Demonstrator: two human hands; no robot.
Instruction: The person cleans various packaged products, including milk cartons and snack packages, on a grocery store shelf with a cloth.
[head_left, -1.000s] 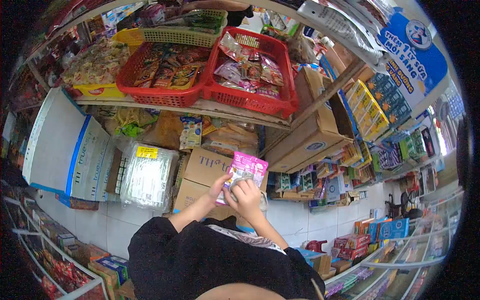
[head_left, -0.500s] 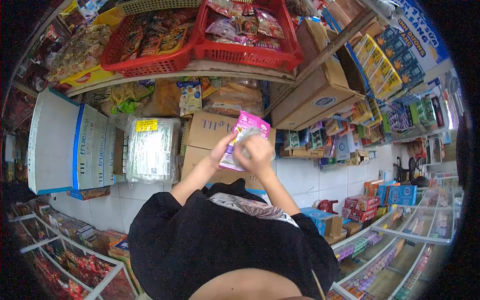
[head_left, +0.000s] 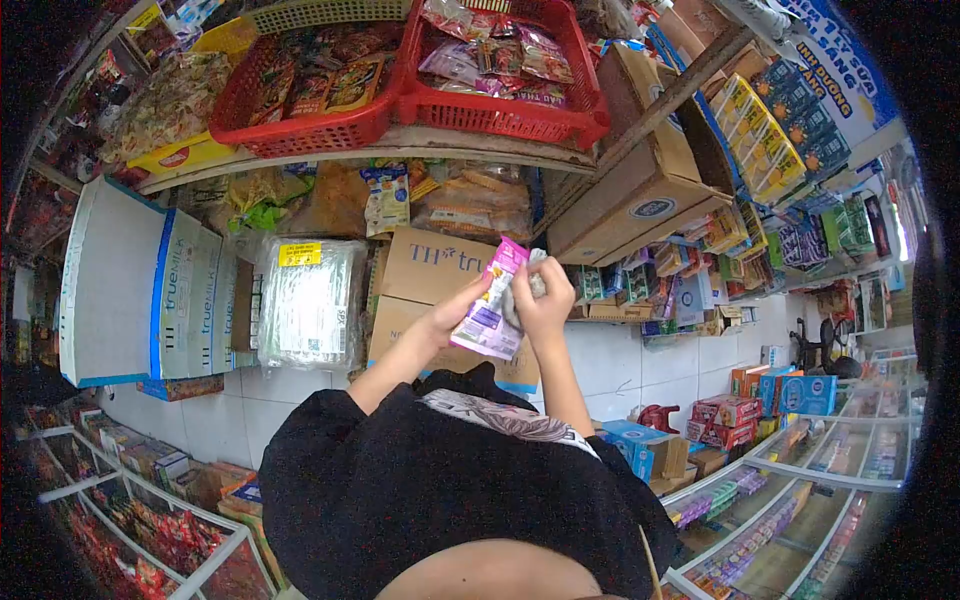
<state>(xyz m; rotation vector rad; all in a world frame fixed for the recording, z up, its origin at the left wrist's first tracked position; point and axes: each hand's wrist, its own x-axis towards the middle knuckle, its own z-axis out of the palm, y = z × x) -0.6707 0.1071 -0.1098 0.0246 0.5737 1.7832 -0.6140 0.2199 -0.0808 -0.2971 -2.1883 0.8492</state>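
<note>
Two red baskets (head_left: 400, 100) (snack packets (head_left: 490, 55))

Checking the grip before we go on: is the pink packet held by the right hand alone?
No, the left hand grips the pink packet from one side while the right hand, clutching a grey cloth, presses against its other side.

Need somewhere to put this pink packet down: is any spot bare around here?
Bare room: the white tiled floor right of the brown cardboard boxes, and the tiles below the wrapped bundle. Crowded: the wooden shelf with its red plastic baskets. Both hands hold the pink packet.
</note>
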